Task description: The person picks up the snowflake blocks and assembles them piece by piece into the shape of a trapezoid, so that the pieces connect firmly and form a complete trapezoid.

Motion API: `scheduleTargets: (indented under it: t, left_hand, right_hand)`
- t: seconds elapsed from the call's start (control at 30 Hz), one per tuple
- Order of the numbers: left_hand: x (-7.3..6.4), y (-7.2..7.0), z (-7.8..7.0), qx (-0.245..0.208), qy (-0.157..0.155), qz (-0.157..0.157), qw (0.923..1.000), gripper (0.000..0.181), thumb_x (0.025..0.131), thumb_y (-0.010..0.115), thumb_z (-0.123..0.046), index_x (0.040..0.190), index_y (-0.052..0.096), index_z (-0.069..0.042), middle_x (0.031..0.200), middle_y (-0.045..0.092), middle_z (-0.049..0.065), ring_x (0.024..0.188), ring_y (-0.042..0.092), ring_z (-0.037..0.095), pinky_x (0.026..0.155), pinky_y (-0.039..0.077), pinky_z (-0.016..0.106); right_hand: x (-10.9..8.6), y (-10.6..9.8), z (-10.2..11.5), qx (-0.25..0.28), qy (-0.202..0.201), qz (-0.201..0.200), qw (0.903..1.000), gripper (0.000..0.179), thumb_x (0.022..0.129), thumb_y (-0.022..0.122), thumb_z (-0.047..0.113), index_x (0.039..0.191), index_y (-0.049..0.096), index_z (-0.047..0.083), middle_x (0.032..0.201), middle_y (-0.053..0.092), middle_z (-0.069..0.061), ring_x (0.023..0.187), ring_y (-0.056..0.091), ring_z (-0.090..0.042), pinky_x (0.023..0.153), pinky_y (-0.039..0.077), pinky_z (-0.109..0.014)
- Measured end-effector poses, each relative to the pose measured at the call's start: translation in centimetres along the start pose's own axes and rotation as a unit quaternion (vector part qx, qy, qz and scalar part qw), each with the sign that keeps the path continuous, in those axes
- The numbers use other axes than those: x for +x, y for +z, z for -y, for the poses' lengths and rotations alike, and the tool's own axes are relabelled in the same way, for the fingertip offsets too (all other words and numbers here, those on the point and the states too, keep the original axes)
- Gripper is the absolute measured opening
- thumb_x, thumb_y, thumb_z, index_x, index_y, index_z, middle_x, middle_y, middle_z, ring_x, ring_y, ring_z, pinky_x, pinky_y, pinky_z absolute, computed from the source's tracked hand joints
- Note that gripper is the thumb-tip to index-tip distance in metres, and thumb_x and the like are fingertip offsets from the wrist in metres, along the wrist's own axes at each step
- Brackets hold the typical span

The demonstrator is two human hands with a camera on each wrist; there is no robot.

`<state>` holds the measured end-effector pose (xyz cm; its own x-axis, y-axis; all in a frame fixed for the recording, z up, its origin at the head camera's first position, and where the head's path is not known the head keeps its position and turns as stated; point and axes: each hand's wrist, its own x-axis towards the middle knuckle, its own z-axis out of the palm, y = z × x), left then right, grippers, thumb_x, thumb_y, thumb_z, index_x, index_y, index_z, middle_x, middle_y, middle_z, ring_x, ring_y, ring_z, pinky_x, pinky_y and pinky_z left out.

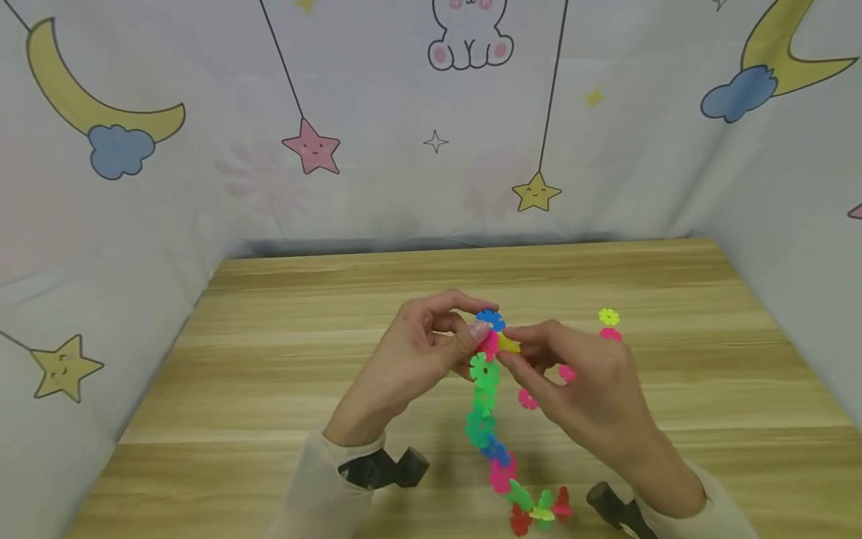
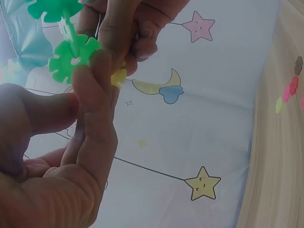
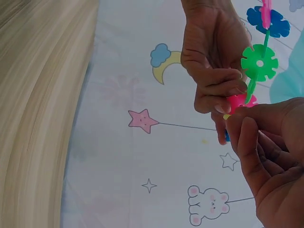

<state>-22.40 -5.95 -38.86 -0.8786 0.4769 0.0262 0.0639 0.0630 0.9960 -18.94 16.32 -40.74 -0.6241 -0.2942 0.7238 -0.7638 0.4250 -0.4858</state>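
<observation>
My left hand [image 1: 411, 359] pinches a pink snowflake disc [image 1: 491, 346] near the top of a chain of notched plastic discs [image 1: 480, 427]. A blue disc [image 1: 491, 320] sits above it by the left fingertips. Between right thumb and index finger, my right hand [image 1: 592, 389] holds a yellow disc [image 1: 509, 344] against the pink one; the fingers hide how far they interlock. Green, blue, pink and red discs hang below in the linked chain. In the left wrist view, a green disc [image 2: 61, 61] shows beside the left fingers; in the right wrist view another green disc [image 3: 266, 62] appears above the hands.
Loose discs lie on the wooden table [image 1: 269, 389] beyond and beside the right hand, among them a yellow-green disc [image 1: 609, 317] and a pink disc [image 1: 528, 398]. A printed cloth [image 1: 377, 187] encloses the back and sides.
</observation>
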Motion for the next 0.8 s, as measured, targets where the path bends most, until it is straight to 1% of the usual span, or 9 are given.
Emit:
scheduleTargets:
  t: [0.13,0.23,0.3,0.43,0.53,0.6,0.67,0.73,0.8]
  left_hand:
    - [0.1,0.2,0.1,-0.013,0.008,0.009,0.9998,0.023,0.105,0.069,-0.011,0.126,0.071,-0.002,0.118,0.079,0.020,0.073,0.078,0.016,0.072,0.068,0.041]
    - [0.1,0.3,0.1,-0.024,0.016,0.017,0.9994,0.019,0.104,0.068,-0.007,0.122,0.070,0.001,0.121,0.077,0.022,0.074,0.078,0.014,0.073,0.068,0.044]
    - [0.1,0.3,0.1,-0.023,0.014,0.014,0.9995,0.019,0.104,0.068,-0.007,0.123,0.071,0.000,0.114,0.077,0.023,0.073,0.078,0.014,0.074,0.068,0.044]
    - [0.1,0.2,0.0,-0.011,0.004,0.010,0.9999,0.024,0.105,0.069,-0.011,0.128,0.072,-0.007,0.094,0.076,0.015,0.071,0.076,0.018,0.074,0.068,0.043]
    - [0.0,0.1,-0.1,0.004,0.000,0.000,1.0000,0.028,0.105,0.069,-0.016,0.132,0.073,-0.014,0.089,0.076,0.006,0.071,0.075,0.020,0.075,0.067,0.041]
    - [-0.1,-0.2,-0.2,0.011,0.000,-0.009,0.9999,0.029,0.105,0.069,-0.017,0.134,0.073,-0.017,0.090,0.076,0.006,0.071,0.075,0.020,0.076,0.067,0.041]
    - [-0.2,-0.5,-0.2,0.016,0.001,-0.022,0.9996,0.030,0.106,0.068,-0.017,0.135,0.073,-0.019,0.094,0.077,0.007,0.071,0.075,0.019,0.075,0.067,0.040]
    - [-0.3,-0.9,-0.3,0.017,0.007,-0.028,0.9994,0.031,0.106,0.067,-0.015,0.136,0.072,-0.018,0.095,0.077,0.010,0.071,0.075,0.019,0.074,0.067,0.041]
    - [-0.2,-1.0,-0.3,0.019,0.008,-0.030,0.9993,0.032,0.106,0.066,-0.014,0.137,0.072,-0.017,0.096,0.076,0.012,0.071,0.074,0.018,0.075,0.067,0.042]
  right_hand:
    - [-0.1,0.1,0.4,-0.020,-0.001,-0.003,0.9998,0.030,0.104,0.071,0.032,0.103,0.078,0.003,0.080,0.081,-0.002,0.063,0.074,-0.007,0.064,0.058,-0.014]
    - [-0.2,0.0,0.6,-0.028,-0.003,-0.005,0.9996,0.035,0.105,0.069,0.036,0.103,0.078,0.002,0.081,0.081,-0.003,0.064,0.074,-0.007,0.065,0.059,-0.014]
    - [-0.2,0.0,0.6,-0.033,-0.008,-0.006,0.9994,0.037,0.105,0.068,0.038,0.103,0.078,0.002,0.081,0.081,-0.002,0.064,0.074,-0.007,0.065,0.059,-0.014]
    - [0.2,-0.7,0.2,-0.021,-0.018,0.011,0.9996,0.035,0.104,0.070,0.036,0.109,0.078,0.003,0.080,0.080,0.000,0.065,0.074,-0.006,0.067,0.059,-0.014]
    - [0.5,-1.9,-0.5,0.004,-0.015,0.032,0.9994,0.030,0.101,0.075,0.029,0.117,0.077,0.003,0.082,0.080,0.000,0.068,0.075,-0.005,0.070,0.061,-0.014]
    - [0.8,-2.9,-1.0,0.008,-0.011,0.030,0.9995,0.027,0.098,0.080,0.019,0.120,0.077,0.003,0.082,0.080,-0.001,0.070,0.076,-0.004,0.071,0.061,-0.014]
    - [1.0,-3.8,-1.7,-0.001,0.002,0.017,0.9999,0.028,0.094,0.082,0.005,0.121,0.077,0.003,0.083,0.080,-0.002,0.070,0.075,-0.001,0.072,0.061,-0.013]
    - [1.1,-4.7,-2.7,-0.021,0.013,-0.008,0.9997,0.035,0.087,0.083,-0.008,0.120,0.078,0.003,0.081,0.080,-0.004,0.070,0.073,0.003,0.073,0.060,-0.011]
    - [1.1,-5.4,-3.9,-0.037,0.036,-0.023,0.9984,0.041,0.082,0.082,-0.016,0.119,0.079,0.003,0.082,0.080,-0.006,0.071,0.071,0.006,0.075,0.059,-0.009]
